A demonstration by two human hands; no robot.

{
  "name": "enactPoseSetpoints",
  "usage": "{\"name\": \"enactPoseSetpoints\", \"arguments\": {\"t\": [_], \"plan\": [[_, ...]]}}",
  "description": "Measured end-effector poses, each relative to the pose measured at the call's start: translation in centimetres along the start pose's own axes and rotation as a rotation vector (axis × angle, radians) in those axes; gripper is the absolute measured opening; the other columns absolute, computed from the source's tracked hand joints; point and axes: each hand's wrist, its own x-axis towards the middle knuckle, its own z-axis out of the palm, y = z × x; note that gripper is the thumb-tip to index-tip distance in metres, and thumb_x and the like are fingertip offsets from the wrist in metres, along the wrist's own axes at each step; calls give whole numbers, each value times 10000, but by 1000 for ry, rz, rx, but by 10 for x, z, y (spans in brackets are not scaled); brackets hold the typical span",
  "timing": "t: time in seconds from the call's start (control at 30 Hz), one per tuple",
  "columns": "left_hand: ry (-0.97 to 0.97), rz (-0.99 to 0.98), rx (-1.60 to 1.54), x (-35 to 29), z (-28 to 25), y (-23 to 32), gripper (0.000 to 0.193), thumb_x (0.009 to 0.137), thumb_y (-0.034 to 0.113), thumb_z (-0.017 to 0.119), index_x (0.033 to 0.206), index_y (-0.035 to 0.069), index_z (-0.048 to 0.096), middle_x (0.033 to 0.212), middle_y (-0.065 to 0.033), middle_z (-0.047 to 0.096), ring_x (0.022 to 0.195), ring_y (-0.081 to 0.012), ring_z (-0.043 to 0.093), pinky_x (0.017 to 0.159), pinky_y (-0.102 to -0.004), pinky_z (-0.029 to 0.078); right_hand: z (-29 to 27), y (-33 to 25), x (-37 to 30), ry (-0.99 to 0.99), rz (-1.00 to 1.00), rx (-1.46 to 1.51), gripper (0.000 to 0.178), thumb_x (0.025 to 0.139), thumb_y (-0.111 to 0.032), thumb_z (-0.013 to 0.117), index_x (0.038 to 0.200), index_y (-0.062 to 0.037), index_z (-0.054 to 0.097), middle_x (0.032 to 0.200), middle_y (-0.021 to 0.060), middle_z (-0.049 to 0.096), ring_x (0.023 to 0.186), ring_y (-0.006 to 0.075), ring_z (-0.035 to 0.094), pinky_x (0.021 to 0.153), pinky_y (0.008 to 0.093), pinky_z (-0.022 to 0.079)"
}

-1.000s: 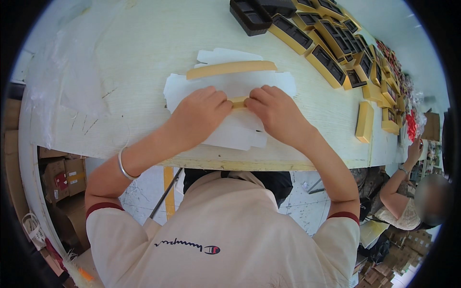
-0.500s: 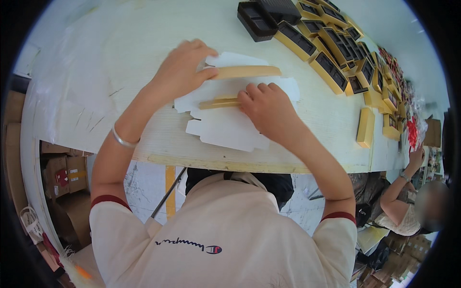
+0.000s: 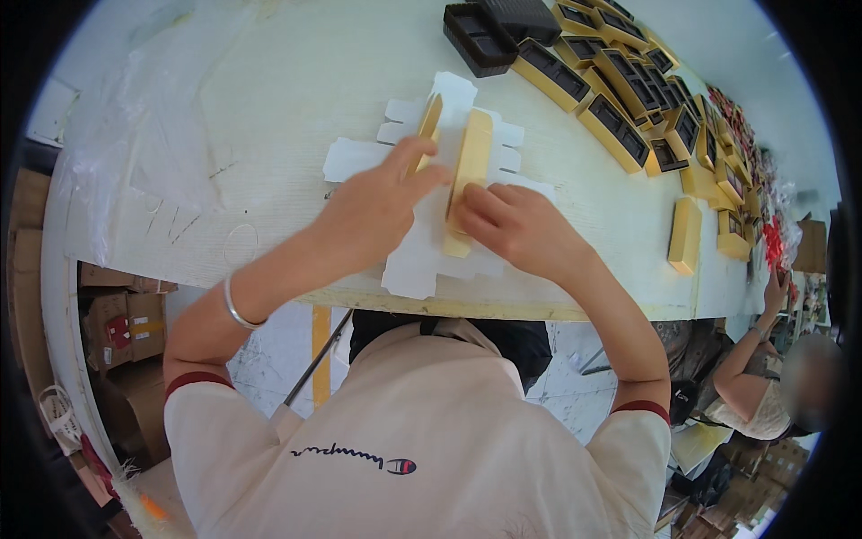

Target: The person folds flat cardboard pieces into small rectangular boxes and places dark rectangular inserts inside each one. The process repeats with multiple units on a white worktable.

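Folding work at the centre of the frame. The white sheet (image 3: 412, 262) lies flat on the worktop (image 3: 296, 103), its tabs spread outward. Two gold strips run lengthwise across it: a left gold strip (image 3: 431, 121) and a broader right gold strip (image 3: 479, 135). The left hand (image 3: 370, 212) has thumb and forefinger parted around the left gold strip; whether they press on it cannot be told. The right hand (image 3: 519, 226) has its fingers curled in a pinch at the lower half of the right gold strip. Probable faults: pressure applied at one end only could skew the crease or buckle the strip's far end; with the left hand so loosely set, the white sheet could pivot under a one-sided push; hard fingertips could dent the gold surface; a tab caught beneath the sheet could bend wrongly.
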Motion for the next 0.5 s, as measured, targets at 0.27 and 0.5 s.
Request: {"name": "enactPoseSetpoints", "arguments": {"t": [0.27,0.5], "plan": [[-280,-95,-223,-9,-10,-18,254,764,-81,549,987,39,562,1012,-80,557,769,-206,559,651,-302,462,4,0,-11,87,76,318,393,699,-7,671,1085,-59,615,1153,69,544,923,239,561,819,349,484],[-430,-26,-495,-6,-27,-31,372,732,-22,680,1078,58,570,995,-56,578,881,-223,570,796,-307,485,10,7,-5,135,36,259,292,714,-34,694,1000,-78,657,1129,68,584,958,240,568,787,344,476]]}}
